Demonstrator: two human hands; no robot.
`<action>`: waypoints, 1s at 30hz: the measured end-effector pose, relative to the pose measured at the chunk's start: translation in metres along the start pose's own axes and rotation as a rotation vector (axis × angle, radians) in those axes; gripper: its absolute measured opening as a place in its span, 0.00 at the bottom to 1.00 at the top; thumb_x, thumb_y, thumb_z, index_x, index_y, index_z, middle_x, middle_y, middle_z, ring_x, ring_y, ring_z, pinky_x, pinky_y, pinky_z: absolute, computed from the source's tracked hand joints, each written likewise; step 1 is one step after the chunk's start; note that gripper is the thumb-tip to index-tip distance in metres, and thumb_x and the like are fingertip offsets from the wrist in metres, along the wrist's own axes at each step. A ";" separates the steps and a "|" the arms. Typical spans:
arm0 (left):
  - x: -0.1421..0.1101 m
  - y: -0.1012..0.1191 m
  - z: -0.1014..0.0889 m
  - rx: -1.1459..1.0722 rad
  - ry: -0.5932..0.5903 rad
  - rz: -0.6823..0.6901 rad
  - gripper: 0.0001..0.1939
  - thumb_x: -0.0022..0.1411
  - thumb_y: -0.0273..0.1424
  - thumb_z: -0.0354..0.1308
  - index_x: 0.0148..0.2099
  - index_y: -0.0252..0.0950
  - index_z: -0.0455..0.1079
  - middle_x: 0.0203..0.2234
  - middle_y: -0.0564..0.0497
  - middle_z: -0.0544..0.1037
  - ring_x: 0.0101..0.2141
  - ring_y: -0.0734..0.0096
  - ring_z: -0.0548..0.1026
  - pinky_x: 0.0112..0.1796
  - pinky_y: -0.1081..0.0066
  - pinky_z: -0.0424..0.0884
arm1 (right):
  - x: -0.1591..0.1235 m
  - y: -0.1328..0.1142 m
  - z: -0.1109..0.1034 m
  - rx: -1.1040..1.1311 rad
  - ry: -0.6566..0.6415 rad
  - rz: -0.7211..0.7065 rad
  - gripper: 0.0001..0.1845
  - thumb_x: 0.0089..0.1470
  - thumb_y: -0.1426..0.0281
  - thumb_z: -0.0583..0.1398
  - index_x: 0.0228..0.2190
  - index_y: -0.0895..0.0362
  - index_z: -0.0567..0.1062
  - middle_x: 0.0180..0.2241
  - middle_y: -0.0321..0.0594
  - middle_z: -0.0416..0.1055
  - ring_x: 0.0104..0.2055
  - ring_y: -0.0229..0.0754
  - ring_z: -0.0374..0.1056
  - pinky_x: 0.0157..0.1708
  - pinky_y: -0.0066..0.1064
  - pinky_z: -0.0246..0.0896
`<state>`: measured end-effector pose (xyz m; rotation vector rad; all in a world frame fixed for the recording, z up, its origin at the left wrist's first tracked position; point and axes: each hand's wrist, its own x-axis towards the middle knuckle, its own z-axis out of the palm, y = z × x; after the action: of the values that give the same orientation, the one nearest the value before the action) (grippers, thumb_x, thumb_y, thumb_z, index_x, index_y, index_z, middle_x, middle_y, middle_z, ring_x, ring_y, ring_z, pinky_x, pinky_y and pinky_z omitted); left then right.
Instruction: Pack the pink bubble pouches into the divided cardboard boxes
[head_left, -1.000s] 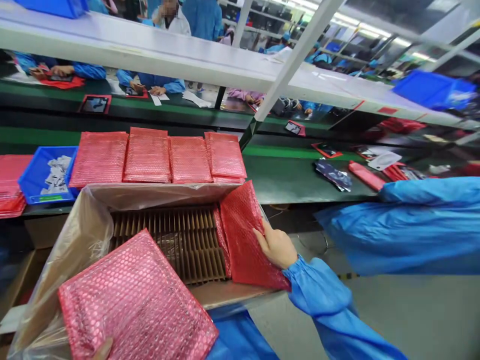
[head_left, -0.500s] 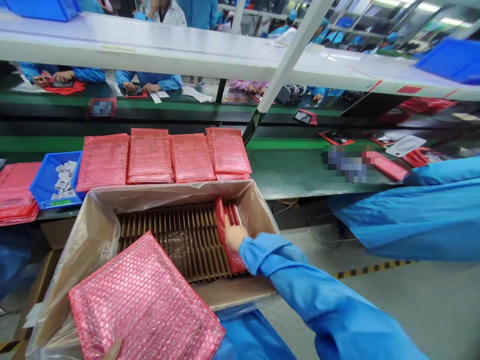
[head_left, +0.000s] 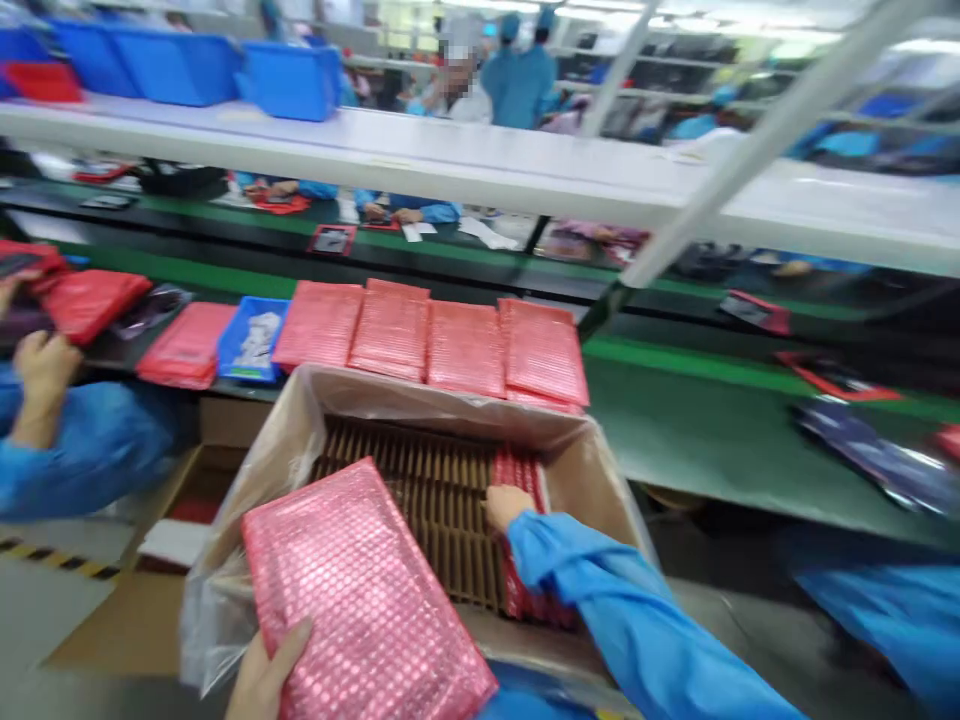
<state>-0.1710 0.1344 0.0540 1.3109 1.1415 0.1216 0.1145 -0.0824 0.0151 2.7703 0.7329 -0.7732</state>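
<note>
My left hand point(head_left: 266, 675) grips the near edge of a pink bubble-wrap pouch point(head_left: 360, 590), held flat over the near side of a cardboard box point(head_left: 577, 470) lined with clear plastic. Inside the box, cardboard dividers point(head_left: 420, 500) form narrow slots. My right hand point(head_left: 506, 503) is down in the box. It presses on the upright pink pouches point(head_left: 521, 475) standing in the slots at the right end. Its fingers are mostly hidden by them.
Several pink pouches point(head_left: 435, 340) lie in a row on the green bench point(head_left: 697, 440) behind the box, beside a small blue tray point(head_left: 251, 340). A co-worker's hand point(head_left: 41, 370) and blue sleeve are at left. A white shelf point(head_left: 465, 170) carries blue bins point(head_left: 289, 75).
My right hand pushed its pouch down into a slot at the right end and now rests on the standing pouches. The view swung left, bringing a co-worker's hand into sight.
</note>
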 end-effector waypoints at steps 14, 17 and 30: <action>-0.019 0.009 0.019 -0.588 -0.019 -0.218 0.27 0.47 0.49 0.64 0.40 0.31 0.76 0.44 0.43 0.78 0.54 0.57 0.68 0.58 0.65 0.57 | -0.100 -0.087 0.009 1.688 -0.424 -0.495 0.28 0.48 0.52 0.63 0.43 0.60 0.71 0.45 0.48 0.73 0.46 0.50 0.69 0.51 0.43 0.61; -0.020 0.011 0.016 -0.375 -0.009 -0.142 0.25 0.37 0.44 0.70 0.36 0.32 0.76 0.42 0.44 0.79 0.54 0.55 0.68 0.58 0.64 0.58 | -0.105 -0.069 0.011 1.702 -0.423 -0.470 0.25 0.49 0.53 0.62 0.42 0.59 0.73 0.43 0.47 0.74 0.43 0.49 0.70 0.49 0.43 0.62; 0.005 0.014 0.001 0.076 -0.128 -0.308 0.33 0.16 0.60 0.66 0.20 0.38 0.68 0.20 0.50 0.77 0.29 0.57 0.73 0.30 0.68 0.72 | -0.103 0.101 0.014 0.840 0.551 0.173 0.25 0.50 0.52 0.52 0.36 0.60 0.73 0.34 0.48 0.76 0.37 0.49 0.71 0.40 0.37 0.64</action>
<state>-0.1604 0.1414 0.0622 1.1762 1.2329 -0.2305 0.0827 -0.2165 0.0609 3.8200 0.2307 -0.2979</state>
